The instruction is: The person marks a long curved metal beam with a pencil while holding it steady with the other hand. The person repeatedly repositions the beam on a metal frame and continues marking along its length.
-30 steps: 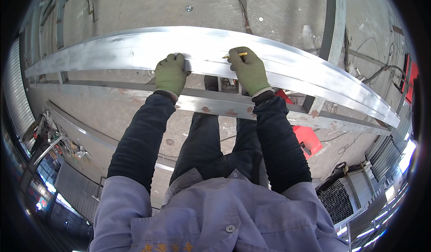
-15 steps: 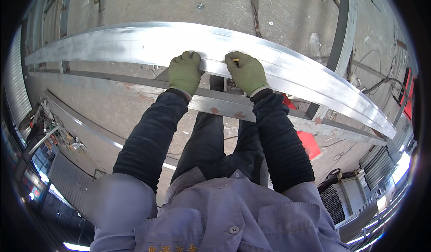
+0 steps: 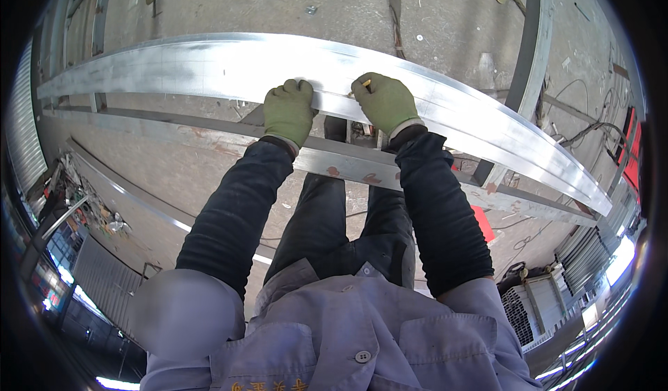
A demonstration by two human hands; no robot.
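At the far left stands a ribbed metal sheet, and nearer, on the floor, a heap of scrap. From there a long, shiny metal bar runs across to the right, looking bowed through the wide lens. It seems to rest on a steel frame, whose near rail shows between the bar and the person's legs; that support would keep it raised and level within easy reach.

Near the bar's middle, the left grip, in a green glove, lies on its near edge with the fingers curled. I cannot tell whether it pinches the edge or has something small under it; the placement looks meant to steady the bar or keep a spot.

Just to the right, over the bar's bright face, the right grip, gloved alike, is closed around a short yellow pencil. The pencil is held close to its end, presumably for fine control, though the glove hides most of it and I cannot tell whether its tip touches the metal.

Farther right, a red object shows beyond the right sleeve, and a stack of metal tubes lies near the right rim.
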